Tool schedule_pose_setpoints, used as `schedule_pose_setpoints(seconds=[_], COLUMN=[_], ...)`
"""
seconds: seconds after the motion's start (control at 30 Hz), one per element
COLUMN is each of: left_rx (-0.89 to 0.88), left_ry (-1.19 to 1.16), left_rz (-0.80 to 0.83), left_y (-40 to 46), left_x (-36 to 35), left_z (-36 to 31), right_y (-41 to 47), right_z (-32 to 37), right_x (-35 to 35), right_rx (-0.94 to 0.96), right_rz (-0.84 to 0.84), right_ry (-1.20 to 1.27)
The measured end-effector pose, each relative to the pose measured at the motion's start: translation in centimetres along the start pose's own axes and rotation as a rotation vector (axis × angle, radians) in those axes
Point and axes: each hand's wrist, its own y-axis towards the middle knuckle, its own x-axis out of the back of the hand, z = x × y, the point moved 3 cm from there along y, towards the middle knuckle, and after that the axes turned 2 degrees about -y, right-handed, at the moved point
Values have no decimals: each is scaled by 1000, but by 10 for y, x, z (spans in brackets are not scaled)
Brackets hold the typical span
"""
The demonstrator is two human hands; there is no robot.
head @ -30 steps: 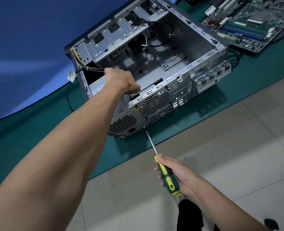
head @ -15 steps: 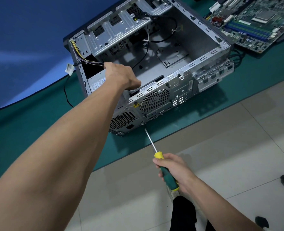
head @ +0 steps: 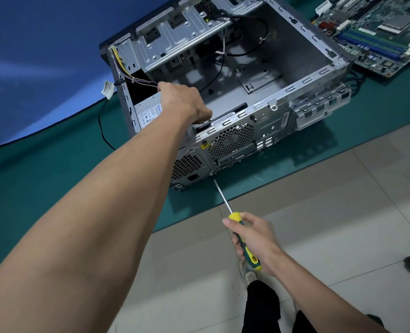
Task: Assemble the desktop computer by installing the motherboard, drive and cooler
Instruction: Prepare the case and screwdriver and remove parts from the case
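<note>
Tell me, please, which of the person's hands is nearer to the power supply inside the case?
Left. The left hand rests on top of the power supply inside the case; the right hand holds the screwdriver outside, below the case's rear panel.

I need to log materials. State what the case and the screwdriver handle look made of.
Computer case: apparently bare sheet metal, matte grey, with stamped slots and punched vent holes. Screwdriver handle: likely moulded plastic or rubber, green and yellow with a slight sheen; its shaft looks like bright polished metal.
</note>
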Motion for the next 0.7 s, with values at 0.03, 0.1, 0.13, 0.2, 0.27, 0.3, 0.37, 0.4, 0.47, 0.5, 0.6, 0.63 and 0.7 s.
schedule_pose_setpoints(seconds=[0.03, 0.1, 0.13, 0.2, 0.27, 0.3, 0.37, 0.4, 0.47, 0.5, 0.6, 0.63, 0.7], left_rx=[4, 8, 5, 1, 2, 1, 7, 10, 12, 12, 8, 12, 32], left_ry=[-7, -12, -13, -21, -35, -41, -44, -43, -50, -56, -79, -98, -154], left_rz=[-6, -18, -20, -26, -38, -39, -40, -40, -37, -40, -67, -82, -132], left_y=[0, 0, -1, -2, -1, -2, -2, -2, -3, -3, -3, -4, -8], left_x=[0, 1, 1, 1, 2, 2, 3, 4, 4, 4, 5, 5, 8], left_z=[0, 0, 0, 0, 0, 1, 1, 1, 1, 1, 0, 0, 1], right_y=[1, 1, 0, -1, -1, -1, -2, -2, 0, 1, -1, -1, 0], right_z=[-2, -4, -5, -4, -2, -1, 0, 0, -1, -2, -1, 0, 1], right_x=[0, -2, -3, -3, -2, -2, -2, -2, -1, -2, -10, -9, -5], right_rx=[-12, -82, -131, -239, -280, -281, -260, -231, -184, -197, -308, -303, -254], right_rz=[-1, 84, 152, 281, 350, 367, 332, 273, 142, 134, 297, 336, 334], right_ry=[51, 168, 231, 350, 361, 311, 173, 108, 70, 129, 437, 453, 373])
